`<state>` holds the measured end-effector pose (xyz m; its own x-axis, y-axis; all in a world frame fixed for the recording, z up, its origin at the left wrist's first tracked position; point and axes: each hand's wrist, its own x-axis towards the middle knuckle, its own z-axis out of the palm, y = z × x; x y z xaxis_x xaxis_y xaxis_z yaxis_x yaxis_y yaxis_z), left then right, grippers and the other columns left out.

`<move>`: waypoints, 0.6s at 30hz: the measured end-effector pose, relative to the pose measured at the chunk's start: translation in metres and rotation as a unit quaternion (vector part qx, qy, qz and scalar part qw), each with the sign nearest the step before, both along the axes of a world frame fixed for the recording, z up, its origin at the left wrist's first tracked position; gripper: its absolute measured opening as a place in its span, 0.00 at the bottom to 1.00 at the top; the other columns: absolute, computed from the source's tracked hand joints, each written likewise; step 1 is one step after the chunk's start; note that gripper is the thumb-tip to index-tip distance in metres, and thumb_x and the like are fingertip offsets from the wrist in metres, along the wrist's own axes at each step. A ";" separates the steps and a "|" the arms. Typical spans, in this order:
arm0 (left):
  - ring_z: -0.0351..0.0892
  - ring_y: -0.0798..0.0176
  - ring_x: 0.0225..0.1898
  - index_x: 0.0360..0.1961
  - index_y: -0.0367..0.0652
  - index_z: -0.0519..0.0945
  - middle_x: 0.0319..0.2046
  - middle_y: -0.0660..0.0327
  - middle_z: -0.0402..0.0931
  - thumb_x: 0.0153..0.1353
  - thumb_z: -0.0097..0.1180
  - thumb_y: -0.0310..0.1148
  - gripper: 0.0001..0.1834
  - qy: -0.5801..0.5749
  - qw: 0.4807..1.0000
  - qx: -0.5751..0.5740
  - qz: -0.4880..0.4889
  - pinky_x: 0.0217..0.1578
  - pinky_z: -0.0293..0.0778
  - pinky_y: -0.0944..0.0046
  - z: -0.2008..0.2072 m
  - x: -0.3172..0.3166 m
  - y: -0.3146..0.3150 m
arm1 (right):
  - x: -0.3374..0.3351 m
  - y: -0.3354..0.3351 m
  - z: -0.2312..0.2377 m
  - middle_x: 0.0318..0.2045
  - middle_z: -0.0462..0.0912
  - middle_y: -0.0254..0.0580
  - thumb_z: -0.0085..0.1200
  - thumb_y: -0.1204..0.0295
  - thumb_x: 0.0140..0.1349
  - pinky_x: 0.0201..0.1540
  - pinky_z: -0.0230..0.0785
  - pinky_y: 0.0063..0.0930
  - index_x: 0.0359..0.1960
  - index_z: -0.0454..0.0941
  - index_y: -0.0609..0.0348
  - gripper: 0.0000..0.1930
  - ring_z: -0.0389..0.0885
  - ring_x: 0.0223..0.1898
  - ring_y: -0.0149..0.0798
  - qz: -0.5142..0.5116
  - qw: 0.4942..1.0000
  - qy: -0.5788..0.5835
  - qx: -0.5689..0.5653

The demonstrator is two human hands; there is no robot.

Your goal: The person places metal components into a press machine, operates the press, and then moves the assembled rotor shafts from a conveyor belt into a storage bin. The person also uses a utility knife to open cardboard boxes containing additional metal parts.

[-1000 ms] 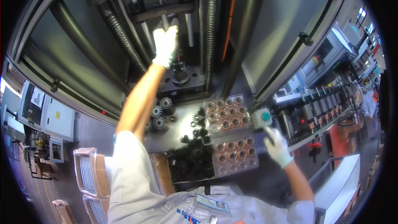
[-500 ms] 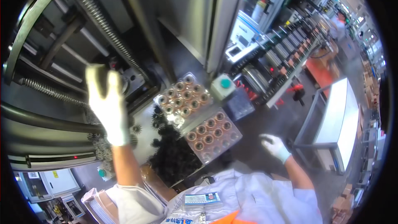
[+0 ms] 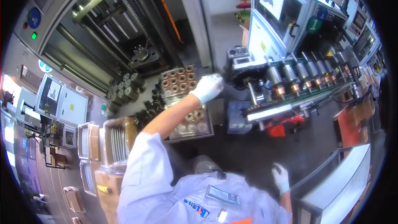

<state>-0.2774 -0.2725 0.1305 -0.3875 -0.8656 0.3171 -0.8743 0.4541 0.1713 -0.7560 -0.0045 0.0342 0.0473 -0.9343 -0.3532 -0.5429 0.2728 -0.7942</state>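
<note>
My left hand (image 3: 208, 88), in a white glove, reaches over the right edge of the far clear tray (image 3: 169, 91). Its fingers are bent down and hidden behind the back of the hand. Copper-coloured rings (image 3: 174, 80) with dark centres fill much of that tray. My forearm crosses above the near tray (image 3: 211, 125), which holds more such rings beside ring-free pockets. Low on the right, my right hand (image 3: 281, 178), also gloved, hangs with its fingers apart and nothing in them.
Black toothed parts (image 3: 146, 114) and silver gear-like parts (image 3: 124, 88) lie left of the trays. Behind is a press with a round fixture (image 3: 142, 54). A conveyor with metal cylinders (image 3: 292, 79) runs rightward. A pale bench (image 3: 342, 182) stands at lower right; cartons (image 3: 108, 182) at left.
My left hand has left the press and moved right, to where the box with the green button was visible. The view has turned, and my right hand still hangs at the side.
</note>
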 end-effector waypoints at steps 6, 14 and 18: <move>0.84 0.50 0.42 0.54 0.38 0.79 0.43 0.49 0.82 0.63 0.55 0.22 0.17 0.314 0.949 0.011 -0.038 0.45 0.79 0.57 0.052 -0.213 0.069 | -0.141 0.017 0.016 0.40 0.84 0.37 0.55 0.73 0.67 0.31 0.73 0.23 0.56 0.80 0.63 0.17 0.76 0.30 0.24 -0.193 0.979 -0.056 0.016; 0.81 0.67 0.51 0.60 0.36 0.76 0.49 0.56 0.83 0.68 0.53 0.25 0.20 0.344 0.765 0.487 -0.244 0.55 0.76 0.64 -0.017 -0.503 0.103 | -0.276 -0.094 0.038 0.50 0.84 0.52 0.55 0.63 0.67 0.56 0.73 0.39 0.55 0.80 0.56 0.18 0.81 0.53 0.56 -0.022 0.994 0.018 -0.105; 0.78 0.65 0.56 0.67 0.34 0.69 0.56 0.53 0.79 0.68 0.57 0.29 0.28 0.311 0.721 0.536 -0.310 0.57 0.74 0.63 -0.040 -0.651 0.050 | -0.407 -0.126 0.031 0.49 0.86 0.49 0.55 0.66 0.67 0.54 0.74 0.36 0.56 0.80 0.58 0.18 0.84 0.49 0.47 -0.124 0.987 0.037 -0.100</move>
